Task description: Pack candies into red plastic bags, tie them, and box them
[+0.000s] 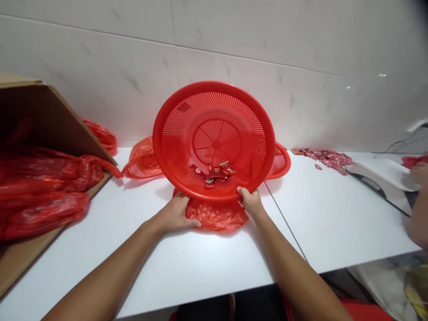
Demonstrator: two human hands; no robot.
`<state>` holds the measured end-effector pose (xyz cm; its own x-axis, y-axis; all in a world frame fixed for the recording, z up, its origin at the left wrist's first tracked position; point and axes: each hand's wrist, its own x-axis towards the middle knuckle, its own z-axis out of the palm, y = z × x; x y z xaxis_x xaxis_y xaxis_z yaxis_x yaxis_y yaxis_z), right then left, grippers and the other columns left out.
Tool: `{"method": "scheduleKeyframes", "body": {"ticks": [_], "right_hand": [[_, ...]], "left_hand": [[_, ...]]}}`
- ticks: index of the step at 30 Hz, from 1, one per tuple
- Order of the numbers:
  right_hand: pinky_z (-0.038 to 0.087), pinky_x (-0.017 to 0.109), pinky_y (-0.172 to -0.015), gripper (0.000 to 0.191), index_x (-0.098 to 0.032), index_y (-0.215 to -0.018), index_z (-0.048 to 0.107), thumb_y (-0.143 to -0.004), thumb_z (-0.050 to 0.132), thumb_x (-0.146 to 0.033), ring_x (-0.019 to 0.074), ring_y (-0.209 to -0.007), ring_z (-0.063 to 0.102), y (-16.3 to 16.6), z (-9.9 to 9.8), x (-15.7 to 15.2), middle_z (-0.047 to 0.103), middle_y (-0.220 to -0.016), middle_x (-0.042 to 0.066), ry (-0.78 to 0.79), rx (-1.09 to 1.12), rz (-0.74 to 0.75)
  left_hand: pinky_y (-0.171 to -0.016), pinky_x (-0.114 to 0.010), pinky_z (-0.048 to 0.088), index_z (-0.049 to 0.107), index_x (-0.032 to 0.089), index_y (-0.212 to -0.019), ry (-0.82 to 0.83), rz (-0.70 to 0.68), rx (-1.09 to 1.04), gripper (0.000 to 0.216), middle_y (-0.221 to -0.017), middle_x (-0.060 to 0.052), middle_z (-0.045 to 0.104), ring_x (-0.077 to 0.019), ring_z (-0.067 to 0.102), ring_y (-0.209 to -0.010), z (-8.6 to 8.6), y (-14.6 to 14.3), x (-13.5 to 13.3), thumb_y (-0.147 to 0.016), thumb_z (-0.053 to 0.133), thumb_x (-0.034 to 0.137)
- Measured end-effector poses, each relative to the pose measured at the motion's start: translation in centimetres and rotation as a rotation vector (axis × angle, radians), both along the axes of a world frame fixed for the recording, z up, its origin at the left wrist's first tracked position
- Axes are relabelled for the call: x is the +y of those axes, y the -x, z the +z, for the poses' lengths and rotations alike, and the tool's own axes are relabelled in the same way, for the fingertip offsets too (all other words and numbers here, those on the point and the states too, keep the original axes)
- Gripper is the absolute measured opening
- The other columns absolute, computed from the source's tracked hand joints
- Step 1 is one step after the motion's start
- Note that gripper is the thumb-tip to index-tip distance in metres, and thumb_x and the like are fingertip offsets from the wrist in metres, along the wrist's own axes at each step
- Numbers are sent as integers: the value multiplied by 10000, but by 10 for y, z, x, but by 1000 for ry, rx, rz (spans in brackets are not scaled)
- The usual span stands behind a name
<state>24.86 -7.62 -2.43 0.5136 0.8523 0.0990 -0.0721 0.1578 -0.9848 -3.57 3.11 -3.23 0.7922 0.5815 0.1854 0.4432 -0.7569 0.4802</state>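
Note:
A round red plastic colander is tilted up so that its inside faces me. Several small red packets are gathered at its lower side. My right hand grips the lower right of the rim, thumb over the edge. Below the colander a thin red plastic bag bulges out. My left hand holds that bag at its left side, with the thumb along its front; its other fingers are partly hidden under the colander.
On the left a cardboard box holds red plastic bags. Another red bag and a second red basket lie behind the colander. Small packets are heaped along the wall. At the right edge shows another person's arm.

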Motion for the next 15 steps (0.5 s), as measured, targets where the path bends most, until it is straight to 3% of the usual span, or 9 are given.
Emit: {"method": "scheduleKeyframes", "body": {"ticks": [3, 6, 11, 15], "right_hand": [[609, 381, -889, 356, -169, -998, 741, -788, 707, -455, 302, -1038, 740, -6, -19, -4, 792, -1072, 123, -73, -164, -33], [594, 433, -998, 392, -154, -1089, 767, -839, 686, -444, 326, -1120, 739, -9, -26, -6, 793, -1157, 143, -123, -257, -72], [576, 472, -1067, 469, -137, -1189, 765, -848, 682, -449, 346, -1219, 713, -14, -26, -5, 775, -1238, 161, -166, -386, -173], [573, 482, -1080, 479, -137, -1229, 759, -876, 662, -446, 344, -1227, 713, -15, -25, -5, 765, -1275, 161, -201, -435, -193]], "left_hand": [[-1185, -621, 445, 555, 220, -1523, 12, 0, -31, 935, -1540, -181, 575, -470, 508, -1430, -3, 0, 3, -742, 837, 651], [-1194, -619, 436, 567, 226, -1510, 2, 24, -44, 851, -1554, -179, 569, -455, 508, -1437, -4, -1, 7, -817, 771, 676], [-1197, -599, 428, 656, 200, -1376, -60, 102, -129, 701, -1497, -174, 615, -419, 558, -1383, -5, 1, 13, -871, 701, 684], [-1084, -488, 514, 707, 205, -1169, -118, 215, -294, 439, -1233, -120, 728, -315, 675, -1171, -2, 1, 14, -1008, 520, 568]]}}
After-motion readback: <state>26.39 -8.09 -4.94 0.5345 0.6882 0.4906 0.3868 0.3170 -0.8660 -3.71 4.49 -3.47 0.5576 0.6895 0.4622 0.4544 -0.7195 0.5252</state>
